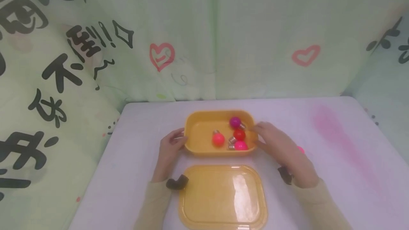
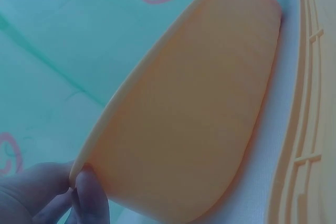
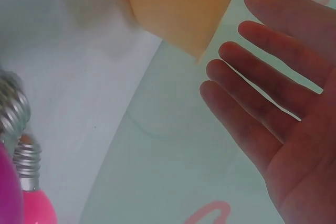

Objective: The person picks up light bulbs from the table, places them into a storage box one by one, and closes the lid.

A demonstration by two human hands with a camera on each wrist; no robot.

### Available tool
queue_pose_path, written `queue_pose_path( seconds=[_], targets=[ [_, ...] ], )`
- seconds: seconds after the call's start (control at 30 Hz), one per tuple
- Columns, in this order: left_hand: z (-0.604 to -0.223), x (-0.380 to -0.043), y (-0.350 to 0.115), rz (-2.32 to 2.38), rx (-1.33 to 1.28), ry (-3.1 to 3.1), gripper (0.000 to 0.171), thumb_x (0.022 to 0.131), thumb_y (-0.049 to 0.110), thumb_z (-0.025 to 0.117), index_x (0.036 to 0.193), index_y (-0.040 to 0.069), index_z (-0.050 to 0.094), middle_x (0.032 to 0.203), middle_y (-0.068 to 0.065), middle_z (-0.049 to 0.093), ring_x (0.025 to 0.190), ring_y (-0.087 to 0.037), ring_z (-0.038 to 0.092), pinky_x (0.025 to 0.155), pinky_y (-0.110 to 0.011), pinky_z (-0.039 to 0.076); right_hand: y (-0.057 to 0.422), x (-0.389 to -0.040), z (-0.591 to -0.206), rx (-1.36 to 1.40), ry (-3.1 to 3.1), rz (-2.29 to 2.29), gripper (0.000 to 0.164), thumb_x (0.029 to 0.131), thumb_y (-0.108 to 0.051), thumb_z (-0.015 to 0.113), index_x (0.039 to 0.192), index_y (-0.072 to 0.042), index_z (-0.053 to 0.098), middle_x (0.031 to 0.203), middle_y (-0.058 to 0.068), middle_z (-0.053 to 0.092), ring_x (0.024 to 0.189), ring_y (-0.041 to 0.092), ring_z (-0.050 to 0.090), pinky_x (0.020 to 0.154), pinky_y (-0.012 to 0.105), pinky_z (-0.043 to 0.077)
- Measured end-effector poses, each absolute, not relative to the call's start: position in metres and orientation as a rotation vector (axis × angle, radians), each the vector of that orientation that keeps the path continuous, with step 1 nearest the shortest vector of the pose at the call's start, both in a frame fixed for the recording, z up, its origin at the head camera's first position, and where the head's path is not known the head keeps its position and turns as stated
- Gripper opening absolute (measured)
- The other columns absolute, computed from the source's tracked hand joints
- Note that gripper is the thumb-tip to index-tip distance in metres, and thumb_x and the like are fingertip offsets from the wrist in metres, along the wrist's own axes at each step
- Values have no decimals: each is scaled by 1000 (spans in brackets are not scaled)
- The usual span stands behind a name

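Left hand [image 1: 170, 149]: thumb and finger pinch the rim of the yellow box [image 1: 199, 134] at its left end. The box sits just beyond the yellow lid [image 1: 204, 196], with four bulbs [image 1: 218, 139] inside. Right hand [image 1: 277, 144]: fingers straight and spread wide at the box's right end; contact cannot be told. Loose bulbs [image 3: 39, 211] lie below it. Step in hand judged: positioning the box. Next move calls for a level, two-sided hold.
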State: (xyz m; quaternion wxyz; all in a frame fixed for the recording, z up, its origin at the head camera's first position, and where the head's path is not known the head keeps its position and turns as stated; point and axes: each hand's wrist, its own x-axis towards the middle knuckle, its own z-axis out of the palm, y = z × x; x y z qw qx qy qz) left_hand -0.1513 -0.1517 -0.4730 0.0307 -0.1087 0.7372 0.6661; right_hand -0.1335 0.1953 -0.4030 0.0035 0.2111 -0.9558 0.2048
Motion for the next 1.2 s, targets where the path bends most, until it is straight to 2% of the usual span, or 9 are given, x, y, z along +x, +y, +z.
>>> queue_pose_path(
  seconds=[0.13,0.4,0.7,1.0,1.2],
  targets=[
    [-475,-150,-152,2072,-321,2277,39,91,19,72,129,12,65,123,-13,64,104,-19,65,82,-25,57,204,-130,-402,644,-3015,614,40,90,-13,72,127,-2,61,132,20,58,128,39,50,107,57,42],
    [-476,-150,-152,2095,-309,2264,38,91,19,72,128,12,66,121,-12,64,103,-19,65,82,-25,57,219,-126,-401,600,-3045,526,43,88,-14,74,127,-1,61,130,22,58,125,41,52,101,59,45],
    [-474,-149,-152,2055,-329,2290,38,91,21,72,128,15,65,122,-10,65,106,-21,65,86,-30,58,240,-123,-401,570,-3052,539,42,89,-13,73,126,1,61,128,24,58,124,44,51,101,61,44],
    [-476,-150,-152,2083,-309,2292,38,91,19,72,127,13,66,121,-11,65,104,-20,65,83,-27,57,261,-121,-406,619,-2979,554,37,88,-11,72,120,5,63,120,26,61,116,46,55,99,61,44],
    [-475,-149,-152,2068,-302,2311,37,91,20,72,127,14,66,121,-10,66,105,-20,66,84,-28,58,273,-121,-411,573,-3071,587,40,88,-14,73,122,4,63,119,25,61,116,46,55,98,62,45]
  ],
)
